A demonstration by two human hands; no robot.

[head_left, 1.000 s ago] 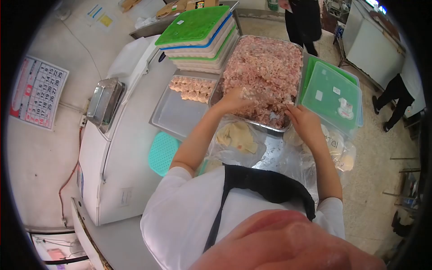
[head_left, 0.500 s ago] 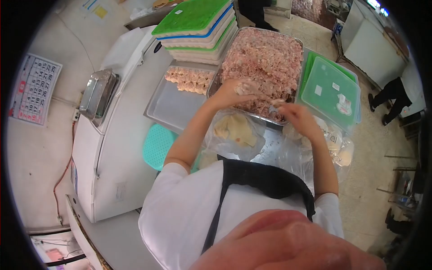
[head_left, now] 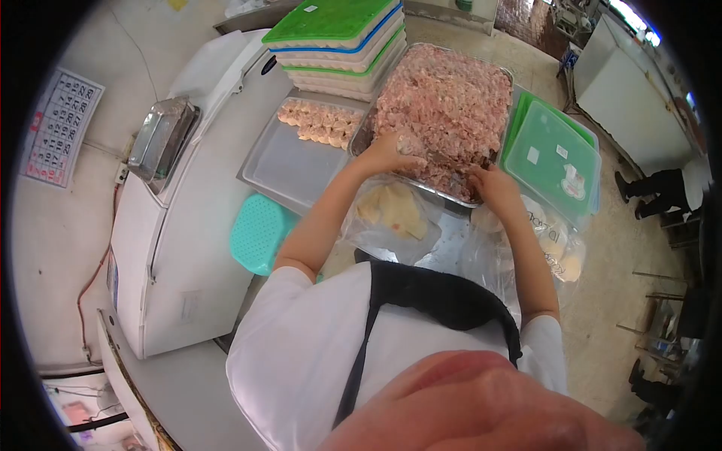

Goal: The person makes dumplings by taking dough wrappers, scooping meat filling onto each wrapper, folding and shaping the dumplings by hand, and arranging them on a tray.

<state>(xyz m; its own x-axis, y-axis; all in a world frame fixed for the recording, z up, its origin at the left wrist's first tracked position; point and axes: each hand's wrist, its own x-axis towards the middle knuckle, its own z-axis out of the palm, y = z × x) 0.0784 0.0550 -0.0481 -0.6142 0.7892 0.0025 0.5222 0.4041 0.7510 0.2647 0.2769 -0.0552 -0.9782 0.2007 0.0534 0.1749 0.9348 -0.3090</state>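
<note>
A large metal tray heaped with pink ground meat [head_left: 444, 98] lies ahead of me. Over its near left edge, my left hand [head_left: 391, 155] is curled around something pale and sticky that I cannot clearly make out. My right hand [head_left: 489, 184] is at the near right part of the meat, fingertips down in it, so what they hold is hidden. Just below the tray, flat pale wrappers [head_left: 392, 210] lie in an open plastic bag. To the left, a shallow tray [head_left: 282, 169] holds rows of small filled dumplings [head_left: 320, 122].
Stacked boxes with green lids [head_left: 331, 21] stand behind the dumplings. Green translucent lids [head_left: 553, 161] lie right of the meat, above bagged wrappers [head_left: 556, 244]. A turquoise perforated basket [head_left: 259, 233] is at the left, beside a white freezer [head_left: 203, 248]. Another person's legs [head_left: 662, 192] show far right.
My right hand has lowered from above the near edge back into the meat. My left hand stays close to the tray's left edge. The view has shifted slightly, and the person at the back is gone.
</note>
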